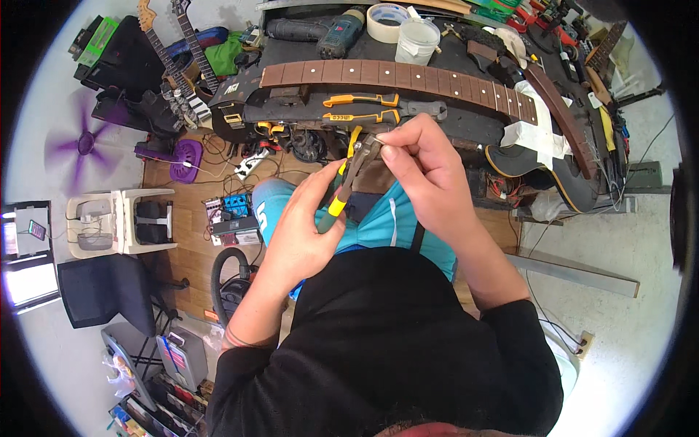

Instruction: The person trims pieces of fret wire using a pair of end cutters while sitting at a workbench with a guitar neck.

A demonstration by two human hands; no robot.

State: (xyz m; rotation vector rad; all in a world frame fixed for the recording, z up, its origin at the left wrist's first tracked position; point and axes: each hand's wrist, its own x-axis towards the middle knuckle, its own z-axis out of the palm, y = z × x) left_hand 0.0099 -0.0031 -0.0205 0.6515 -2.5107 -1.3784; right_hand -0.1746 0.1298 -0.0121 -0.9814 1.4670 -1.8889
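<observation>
My left hand (302,226) is closed around a pair of pliers (349,178) with green and yellow handles, held over my lap. The metal jaws point up and away from me. At the jaw end, the thumb and forefinger of my right hand (429,167) are pinched together. Whatever sits between those fingertips is too small to name. Just beyond my hands, a long brown guitar neck (408,74) with pale dot inlays lies along the workbench. Two orange-and-black hand tools (360,115) lie on the bench's near edge.
A black guitar body (502,162) with white masking tape (535,138) is at the bench's right. A drill (342,33), a tape roll (386,20) and a clear cup (417,42) stand behind the neck. Cables and a power strip (252,164) lie on the floor, left, near a purple fan (86,143).
</observation>
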